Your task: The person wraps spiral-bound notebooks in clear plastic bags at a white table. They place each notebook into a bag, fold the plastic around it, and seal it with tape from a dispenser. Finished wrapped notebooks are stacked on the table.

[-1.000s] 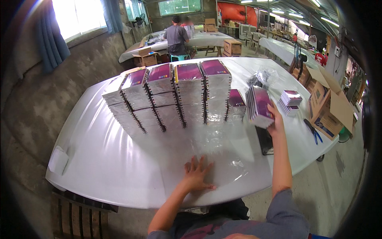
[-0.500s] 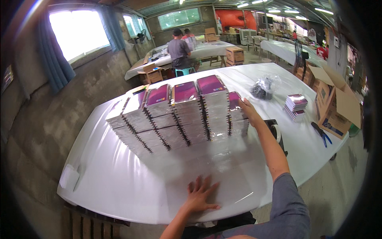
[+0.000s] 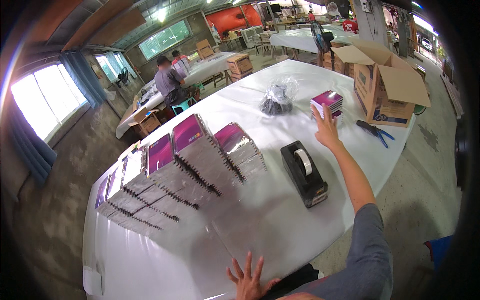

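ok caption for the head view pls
Right hand reaches a small notebook stack; left hand flat on the white table.

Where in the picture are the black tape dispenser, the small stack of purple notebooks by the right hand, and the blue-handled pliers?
tape dispenser (image 3: 303,173), head view, top of its black body
small notebook stack (image 3: 328,101), head view, purple top cover
pliers (image 3: 375,132), head view, near the pivot

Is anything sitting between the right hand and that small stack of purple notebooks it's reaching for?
Nothing visible. The right hand is open, its fingertips right at the near side of the small stack of purple notebooks. The tape dispenser lies nearer the person beside the forearm, and the blue-handled pliers lie off to the right.
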A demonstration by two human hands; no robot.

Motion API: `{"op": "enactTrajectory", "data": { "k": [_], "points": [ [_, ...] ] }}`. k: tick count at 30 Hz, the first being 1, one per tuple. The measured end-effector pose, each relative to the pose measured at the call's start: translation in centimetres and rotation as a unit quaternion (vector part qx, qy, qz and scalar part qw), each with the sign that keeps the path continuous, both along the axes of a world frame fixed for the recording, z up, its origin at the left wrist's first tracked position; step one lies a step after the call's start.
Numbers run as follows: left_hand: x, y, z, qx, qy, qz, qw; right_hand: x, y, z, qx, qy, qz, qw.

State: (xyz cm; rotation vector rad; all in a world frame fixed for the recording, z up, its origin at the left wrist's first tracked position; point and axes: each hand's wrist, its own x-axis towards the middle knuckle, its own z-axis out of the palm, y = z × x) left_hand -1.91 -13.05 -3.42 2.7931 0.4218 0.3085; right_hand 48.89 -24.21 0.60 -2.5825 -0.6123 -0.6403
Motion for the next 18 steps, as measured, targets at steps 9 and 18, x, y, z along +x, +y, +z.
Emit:
{"op": "enactTrajectory", "data": {
  "k": [9, 18],
  "points": [
    [0.1, -2.5, -3.4, 0.096, -0.071, 0.116, 0.986, 9.2, -3.1, -3.8, -0.048, -0.13, -0.086, 0.987],
    [0.7, -2.1, -3.9, 0.147, -0.074, 0.14, 0.976, 12.5, -1.5, -6.5, -0.006, -0.19, -0.125, 0.974]
  ]
}}
